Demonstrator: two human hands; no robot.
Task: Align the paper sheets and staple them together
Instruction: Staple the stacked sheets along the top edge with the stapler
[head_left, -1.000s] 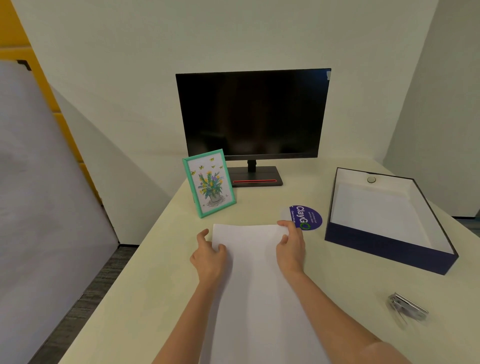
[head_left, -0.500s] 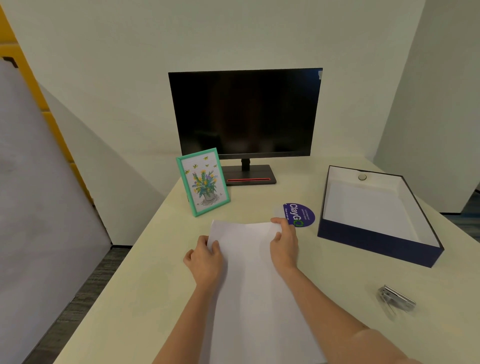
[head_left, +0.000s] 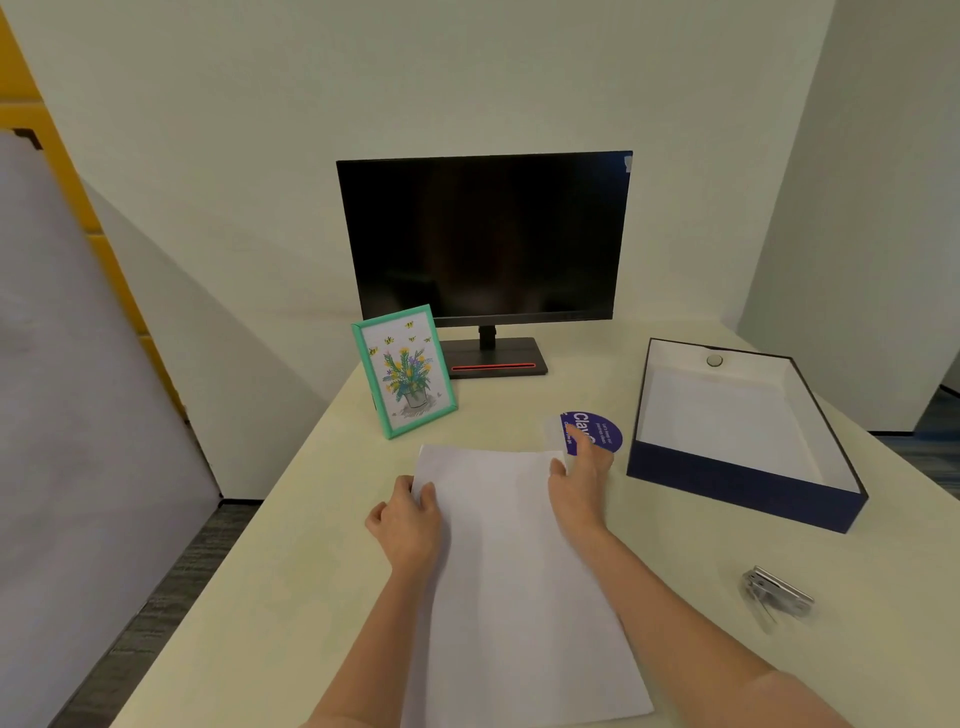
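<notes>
Head view: paper sheets (head_left: 509, 561) pinched between left hand (head_left: 408, 525) and right hand (head_left: 579, 486).

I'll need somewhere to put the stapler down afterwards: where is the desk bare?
Bare desk lies left of the paper sheets, from the left hand to the desk edge, and between the right forearm, box and stapler. Crowded past the sheets' far edge: picture frame, purple sticker, right hand.
</notes>
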